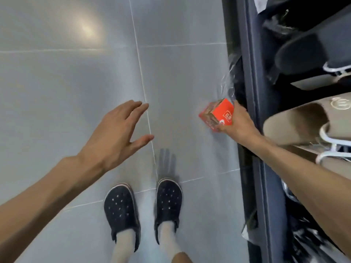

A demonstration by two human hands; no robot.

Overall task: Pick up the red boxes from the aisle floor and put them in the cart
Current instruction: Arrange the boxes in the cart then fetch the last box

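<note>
Grey glossy floor tiles (76,82) run the aisle, with a dark shelf edge (252,92) along the right carrying hung beige and black garments (296,122). The right hand (237,122) grasps a red box (218,114) between curled fingers and thumb, held above the floor just beside the shelf edge; the left hand (115,133) hovers with fingers spread, holding nothing. Bare tile lies far and left of two black clogs (121,209) at the near edge.

Bright overhead light left a glare patch on the glossy floor (87,29); the shelves (303,73) were motion-blurred, and edges bowed.
</note>
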